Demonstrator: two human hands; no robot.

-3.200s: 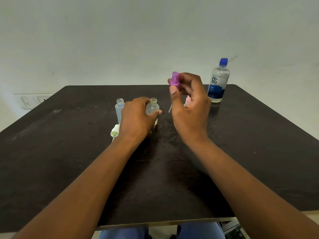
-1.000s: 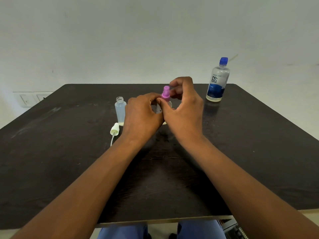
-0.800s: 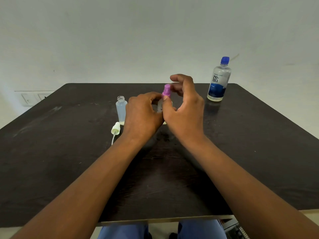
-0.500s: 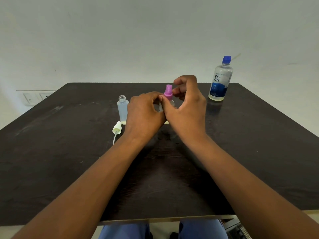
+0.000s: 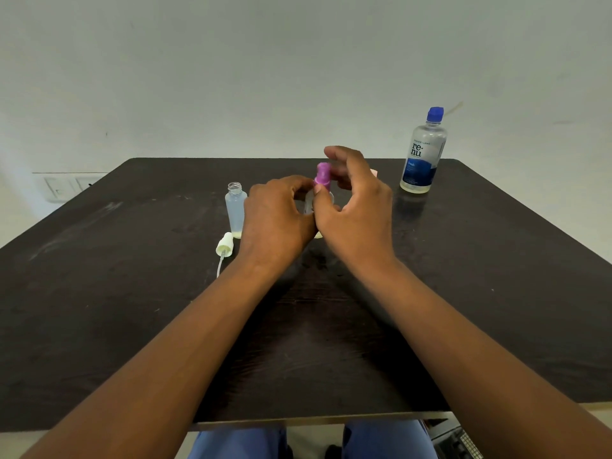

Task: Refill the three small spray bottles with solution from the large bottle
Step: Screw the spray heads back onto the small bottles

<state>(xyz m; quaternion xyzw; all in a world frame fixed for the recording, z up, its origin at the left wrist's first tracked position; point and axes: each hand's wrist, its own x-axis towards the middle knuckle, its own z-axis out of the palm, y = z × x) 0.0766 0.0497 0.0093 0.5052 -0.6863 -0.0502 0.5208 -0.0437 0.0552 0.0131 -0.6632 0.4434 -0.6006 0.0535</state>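
Dark wood-grain table [image 5: 132, 326] fills most of my head view, set against a pale wall [image 5: 265, 61]. Both bare forearms reach forward from the bottom corners and meet near the table's middle.

My left hand [image 5: 276, 220] curls round a small clear bottle [image 5: 309, 205], which stands upright on the table and is mostly hidden behind the two hands. My right hand [image 5: 356, 213] sits just beside it, thumb and fingers pinching a purple spray cap [image 5: 323, 175] on top of that bottle. I cannot tell whether the cap is fully seated on the neck.

Just left of the left hand stands a second small bottle [image 5: 235, 210], upright and uncapped, with clear liquid up to its shoulder. Its pale yellow spray cap [image 5: 225, 245] lies on the table just in front of it, with a thin white dip tube [image 5: 219, 266] trailing toward me.

A sliver of something pink [image 5: 374, 172] shows behind the right hand's fingers; too little is visible to name it.

At the far right of the table, well apart from the hands, stands the large bottle [image 5: 424, 154]. It is upright, clear, with a blue label and a blue cap [image 5: 435, 114] on.

White wall switches [image 5: 66, 187] sit beyond the table's left edge. Blue trousers [image 5: 238, 442] show below the near edge.
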